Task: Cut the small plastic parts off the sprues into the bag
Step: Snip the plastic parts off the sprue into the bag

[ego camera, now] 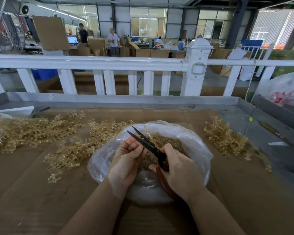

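- Right hand (178, 168) fingers clamped on scissors (148, 145), blades apart.
- Left hand (127, 160) fingers pinch sprue (148, 134) over bag (190, 138).
- Sprue piles (32, 131) on worktop (24, 184).

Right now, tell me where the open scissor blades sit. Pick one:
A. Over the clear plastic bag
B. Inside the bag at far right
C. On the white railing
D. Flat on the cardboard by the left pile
A: the scissors, gripped by the right hand, have their blades spread above the clear plastic bag, beside the left hand.
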The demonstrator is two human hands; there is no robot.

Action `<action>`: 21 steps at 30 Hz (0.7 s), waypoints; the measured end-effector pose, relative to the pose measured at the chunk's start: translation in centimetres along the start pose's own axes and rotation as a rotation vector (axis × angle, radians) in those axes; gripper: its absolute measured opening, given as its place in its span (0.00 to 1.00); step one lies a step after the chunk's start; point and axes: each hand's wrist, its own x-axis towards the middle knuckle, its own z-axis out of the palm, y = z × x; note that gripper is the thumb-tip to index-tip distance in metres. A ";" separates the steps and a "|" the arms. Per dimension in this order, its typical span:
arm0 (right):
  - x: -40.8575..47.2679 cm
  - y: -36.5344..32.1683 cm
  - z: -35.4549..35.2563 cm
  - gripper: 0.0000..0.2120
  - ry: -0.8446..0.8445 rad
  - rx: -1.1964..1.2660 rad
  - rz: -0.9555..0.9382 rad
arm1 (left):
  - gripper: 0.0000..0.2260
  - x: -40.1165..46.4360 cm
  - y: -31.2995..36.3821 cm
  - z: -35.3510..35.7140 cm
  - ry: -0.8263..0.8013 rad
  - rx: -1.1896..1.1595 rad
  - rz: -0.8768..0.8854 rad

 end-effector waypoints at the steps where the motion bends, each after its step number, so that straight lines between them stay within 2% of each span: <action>1: 0.0 -0.1 0.0 0.21 0.013 -0.010 0.001 | 0.13 0.0 0.0 0.0 0.000 -0.004 0.000; 10: -0.1 0.1 -0.1 0.23 0.015 -0.036 0.018 | 0.16 -0.1 0.3 0.2 0.075 -0.068 -0.005; 21: 0.1 0.0 -0.1 0.22 0.008 0.009 0.000 | 0.13 -0.5 0.3 0.4 -0.023 0.009 0.008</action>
